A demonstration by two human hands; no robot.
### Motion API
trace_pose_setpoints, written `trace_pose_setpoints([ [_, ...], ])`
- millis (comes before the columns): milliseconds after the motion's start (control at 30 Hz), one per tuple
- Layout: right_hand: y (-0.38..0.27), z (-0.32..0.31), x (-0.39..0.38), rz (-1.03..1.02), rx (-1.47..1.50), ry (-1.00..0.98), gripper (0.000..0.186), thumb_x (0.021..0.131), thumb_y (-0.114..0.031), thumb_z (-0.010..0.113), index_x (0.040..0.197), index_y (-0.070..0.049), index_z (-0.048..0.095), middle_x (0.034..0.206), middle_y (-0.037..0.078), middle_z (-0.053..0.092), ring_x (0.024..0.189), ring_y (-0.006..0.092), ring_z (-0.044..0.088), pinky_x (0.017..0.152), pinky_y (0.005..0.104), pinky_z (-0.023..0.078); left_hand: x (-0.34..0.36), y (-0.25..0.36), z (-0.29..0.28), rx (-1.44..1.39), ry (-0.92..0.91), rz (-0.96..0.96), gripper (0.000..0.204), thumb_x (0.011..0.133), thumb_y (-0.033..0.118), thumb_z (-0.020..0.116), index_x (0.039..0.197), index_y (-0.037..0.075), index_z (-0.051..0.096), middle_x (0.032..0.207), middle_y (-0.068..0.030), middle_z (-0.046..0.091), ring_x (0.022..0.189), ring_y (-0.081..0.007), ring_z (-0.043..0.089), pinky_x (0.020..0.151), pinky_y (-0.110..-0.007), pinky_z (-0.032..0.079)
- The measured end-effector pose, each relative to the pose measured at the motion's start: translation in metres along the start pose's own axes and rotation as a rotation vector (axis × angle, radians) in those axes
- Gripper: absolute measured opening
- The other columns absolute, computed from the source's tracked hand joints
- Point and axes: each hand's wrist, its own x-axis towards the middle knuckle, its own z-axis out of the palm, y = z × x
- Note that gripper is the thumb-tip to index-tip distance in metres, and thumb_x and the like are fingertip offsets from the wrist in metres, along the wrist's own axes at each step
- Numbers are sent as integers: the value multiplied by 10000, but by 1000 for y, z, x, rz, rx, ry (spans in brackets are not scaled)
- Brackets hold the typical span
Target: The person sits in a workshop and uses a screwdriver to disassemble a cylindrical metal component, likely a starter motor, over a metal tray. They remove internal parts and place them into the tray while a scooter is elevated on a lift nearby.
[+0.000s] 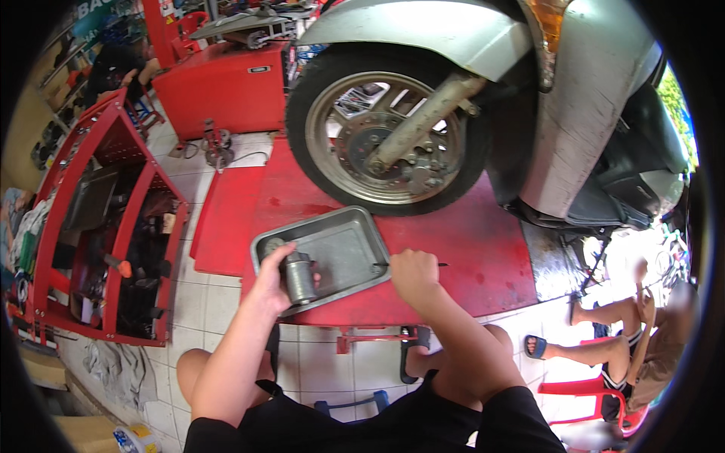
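Note:
My left hand (276,283) is closed around a grey metal cylindrical part (300,277), held upright over the left side of a shallow metal tray (340,240). A rounded metal piece (276,245) shows at the top of that grip; I cannot tell if it belongs to the same part. My right hand (414,273) makes a fist just past the tray's right edge. Its fingers wrap a thin dark rod-like tool (381,266), whose one end points toward the tray and whose other end sticks out to the right. The tool's kind is hidden.
The tray rests on a red platform (468,257), below the front wheel (385,136) of a silver scooter. A red tool rack (113,249) stands at left, a red cabinet (219,87) behind. On the right, a person (627,351) sits by a red chair (574,387).

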Motion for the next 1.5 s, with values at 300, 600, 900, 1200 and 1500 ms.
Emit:
trace_pose_setpoints([
  [300, 4, 6, -1, -16, -28, 52, 139, 848, -143, 607, 900, -103, 729, 962, 99, 700, 901, 249, 703, 704, 371, 567, -3, -1, 9, 11, -1, 9, 533, 807, 442, 700, 1064, -1, 556, 939, -181, 642, 768, -328, 653, 690, -459, 561],
  [600, 6, 0, -3, 5, -36, -3, 114, 827, -139, 646, 910, -117, 722, 967, 101, 694, 901, 252, 701, 711, 363, 564, -4, 0, 11, 35, 30, 32, 521, 820, 445, 678, 1049, -9, 564, 942, -181, 645, 773, -322, 651, 690, -457, 555],
  [900, 5, 0, -3, -6, -33, -22, 133, 839, -149, 641, 954, -125, 704, 992, 91, 689, 919, 255, 700, 733, 361, 561, -10, 0, 13, 58, 38, 36, 512, 832, 451, 664, 1039, -8, 571, 932, -171, 643, 769, -314, 652, 682, -453, 552],
  [1200, 7, 3, 2, 6, -30, -16, 143, 866, -147, 591, 932, -116, 714, 987, 98, 692, 918, 257, 699, 729, 366, 561, -6, 0, 8, 50, 30, 37, 508, 833, 449, 665, 1030, -8, 566, 932, -172, 640, 773, -314, 653, 683, -459, 555],
  [1500, 0, 7, 5, 2, -36, -4, 140, 860, -143, 600, 906, -108, 727, 983, 106, 696, 930, 251, 696, 733, 375, 563, -7, 2, 7, 28, 28, 31, 520, 812, 438, 695, 1051, -3, 555, 946, -178, 634, 775, -318, 650, 695, -462, 557],
])
